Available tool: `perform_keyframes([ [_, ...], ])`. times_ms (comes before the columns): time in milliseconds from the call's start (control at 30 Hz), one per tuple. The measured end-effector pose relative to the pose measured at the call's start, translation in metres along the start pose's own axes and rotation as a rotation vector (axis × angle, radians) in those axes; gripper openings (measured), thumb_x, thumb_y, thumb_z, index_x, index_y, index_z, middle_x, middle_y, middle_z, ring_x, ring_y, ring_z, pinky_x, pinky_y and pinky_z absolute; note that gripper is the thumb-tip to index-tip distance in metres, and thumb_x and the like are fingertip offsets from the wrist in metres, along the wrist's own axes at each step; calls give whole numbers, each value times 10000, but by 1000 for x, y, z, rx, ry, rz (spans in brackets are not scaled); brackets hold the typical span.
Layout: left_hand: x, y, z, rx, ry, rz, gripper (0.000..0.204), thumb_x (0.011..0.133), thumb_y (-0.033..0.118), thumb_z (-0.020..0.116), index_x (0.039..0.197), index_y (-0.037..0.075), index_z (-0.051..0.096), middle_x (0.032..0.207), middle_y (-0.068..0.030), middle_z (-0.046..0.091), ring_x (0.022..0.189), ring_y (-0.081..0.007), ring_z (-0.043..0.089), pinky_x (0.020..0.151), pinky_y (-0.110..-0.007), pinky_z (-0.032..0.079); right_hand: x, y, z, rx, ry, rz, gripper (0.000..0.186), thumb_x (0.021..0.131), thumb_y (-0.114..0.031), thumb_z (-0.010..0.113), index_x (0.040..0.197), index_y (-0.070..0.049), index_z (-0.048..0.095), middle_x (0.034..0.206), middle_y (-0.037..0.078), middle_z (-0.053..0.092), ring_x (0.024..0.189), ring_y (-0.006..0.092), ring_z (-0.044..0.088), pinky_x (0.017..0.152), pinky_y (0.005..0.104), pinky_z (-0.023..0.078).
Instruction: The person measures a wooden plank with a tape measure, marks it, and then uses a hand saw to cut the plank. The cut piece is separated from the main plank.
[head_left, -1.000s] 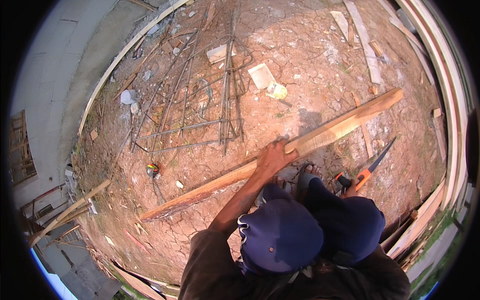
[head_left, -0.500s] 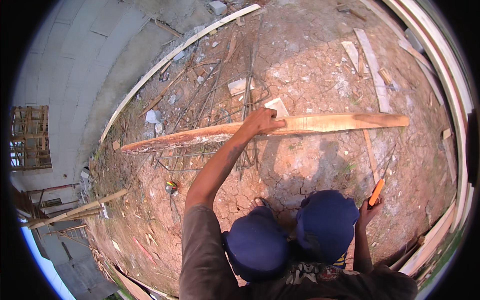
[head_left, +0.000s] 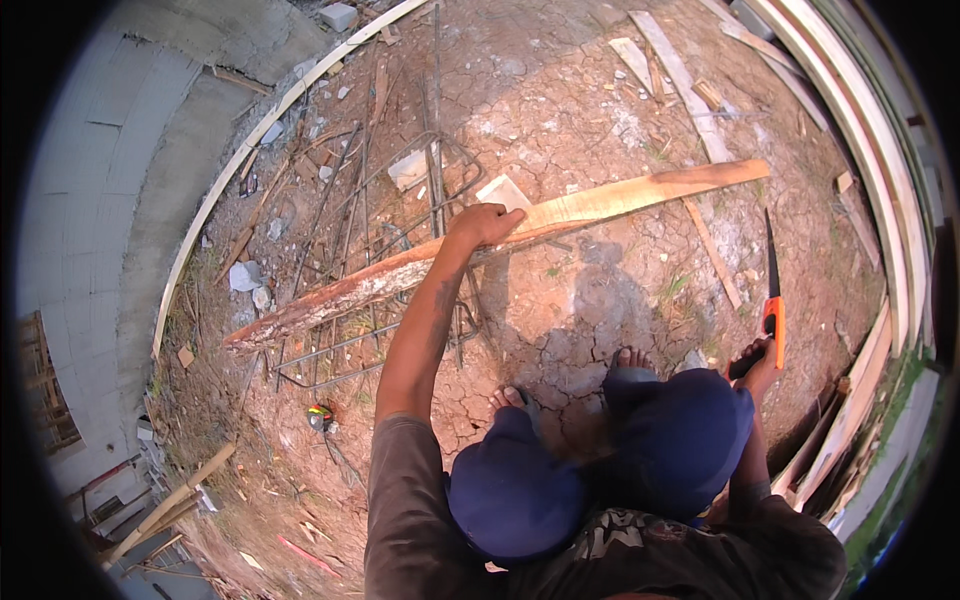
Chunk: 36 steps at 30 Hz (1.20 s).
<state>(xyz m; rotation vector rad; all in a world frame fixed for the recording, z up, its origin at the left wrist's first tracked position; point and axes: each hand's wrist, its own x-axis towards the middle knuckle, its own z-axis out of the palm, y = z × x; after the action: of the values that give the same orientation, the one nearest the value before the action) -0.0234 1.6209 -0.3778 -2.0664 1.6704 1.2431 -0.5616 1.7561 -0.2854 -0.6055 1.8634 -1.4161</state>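
1. I have the left hand [head_left: 485,225] closed over a long bark-edged board [head_left: 620,200], gripping it near its middle, thumb toward the board's right part.
2. The board slants across my view, its left end nearer the body and its right end farther off. It crosses in front of a rusty rebar frame [head_left: 436,170]; I cannot tell whether either end touches anything below.
3. At the right side, my right hand [head_left: 755,362] is curled around the grip of an orange-and-black handsaw [head_left: 774,305]. The dark blade points away from the body, apart from the board.
4. A pale wooden block [head_left: 503,190] shows just past the left hand, partly covered by it and the board.
5. A narrow wood strip [head_left: 712,255] lies on the cracked ground [head_left: 590,320] between board and saw.
6. Left of the left forearm, I see a tape measure [head_left: 320,417] on the ground.
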Motion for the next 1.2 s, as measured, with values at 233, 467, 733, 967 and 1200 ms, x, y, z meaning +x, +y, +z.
perform_keyframes([
  [233,28,-8,4,-58,-141,-5,919,906,774,328,1415,56,587,1482,-213,536,1359,-385,520,1129,-429,395,-27,-179,71,-285,-508,-378,149,930,-123,522,1026,-17,560,747,38,545,646,103,529,582,272,489],
  [467,2,-26,-5,-165,-94,16,869,886,744,436,1343,37,653,1407,-242,595,1335,-393,545,1105,-446,417,-100,-97,222,-336,-662,-373,244,979,-234,700,888,-16,639,672,-35,542,573,58,463,519,260,376],
  [733,3,-17,0,-84,-24,22,873,868,741,409,1383,73,632,1415,-193,606,1326,-355,562,1103,-460,420,-212,99,219,-301,-529,-355,217,898,-144,753,799,-26,600,567,57,557,494,135,572,471,315,438],
  [967,7,-17,3,-105,-18,32,878,869,746,398,1395,80,624,1433,-187,594,1340,-359,549,1109,-474,409,-202,133,192,-341,-632,-400,172,884,-117,748,820,-27,617,615,57,566,545,121,563,528,298,456],
  [1200,18,-22,6,-103,-42,18,912,861,771,378,1413,82,607,1468,-174,568,1365,-360,523,1124,-490,393,-206,131,178,-351,-684,-474,160,849,-108,746,807,-25,615,603,87,558,486,208,566,503,330,458],
])
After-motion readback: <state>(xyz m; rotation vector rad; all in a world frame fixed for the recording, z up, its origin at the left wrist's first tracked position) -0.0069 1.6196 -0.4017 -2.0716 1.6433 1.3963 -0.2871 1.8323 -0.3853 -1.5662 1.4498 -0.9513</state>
